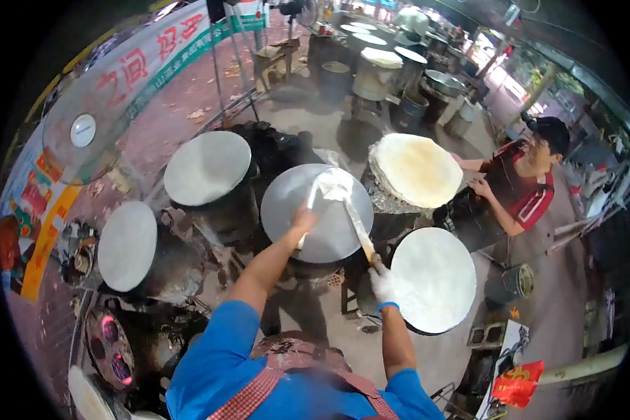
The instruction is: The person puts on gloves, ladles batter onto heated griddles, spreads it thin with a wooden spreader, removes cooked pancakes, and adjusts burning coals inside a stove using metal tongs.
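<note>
In front of me is a round grey griddle (280, 199), with a lump of white batter or dough (334, 184) near its far side. My left hand (304, 220), bare, is closed around a pale, narrow scraper (313, 194) that reaches to the lump. My right hand (383, 281) wears a white glove and grips the wooden handle of a long flat spatula (358, 225). Its blade slants across the griddle, and the far end meets the lump. Close to my right hand lies another griddle (434, 280) covered with a thin white sheet.
Two round griddles with pale surfaces (208, 168) (127, 246) stand on the left. A glowing stove (112, 343) is at lower left. At right, a person in a red shirt (528, 185) is beside a stack of flatbreads (418, 170). A bucket (509, 283) stands on the floor.
</note>
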A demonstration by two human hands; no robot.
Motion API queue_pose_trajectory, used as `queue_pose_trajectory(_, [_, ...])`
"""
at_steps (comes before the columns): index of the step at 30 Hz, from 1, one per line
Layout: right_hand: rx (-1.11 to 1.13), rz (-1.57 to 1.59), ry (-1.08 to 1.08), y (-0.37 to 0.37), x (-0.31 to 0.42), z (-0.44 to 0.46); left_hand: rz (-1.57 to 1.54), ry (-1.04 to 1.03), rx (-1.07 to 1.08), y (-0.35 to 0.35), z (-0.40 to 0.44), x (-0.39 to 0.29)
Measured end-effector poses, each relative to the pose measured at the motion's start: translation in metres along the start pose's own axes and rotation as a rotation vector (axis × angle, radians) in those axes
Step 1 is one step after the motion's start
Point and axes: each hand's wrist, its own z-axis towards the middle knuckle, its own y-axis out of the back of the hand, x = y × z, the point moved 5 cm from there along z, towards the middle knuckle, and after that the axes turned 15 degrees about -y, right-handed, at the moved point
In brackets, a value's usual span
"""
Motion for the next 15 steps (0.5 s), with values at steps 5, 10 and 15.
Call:
queue_pose_trajectory(5, [0.169,1.029,-0.139,0.009,0.027,-0.013,0.742,-0.361,-0.092,0.058,-0.002,-0.017])
queue_pose_trajectory(10, [-0.028,0.092,-0.185,-0.025,0.061,0.020,0.414,-0.247,-0.123,0.074,0.002,-0.048])
queue_pose_trajectory(15, [0.060,0.906,-0.226,-0.087,0.080,0.046,0.052,-0.431,-0.251,0.129,-0.033,-0.023])
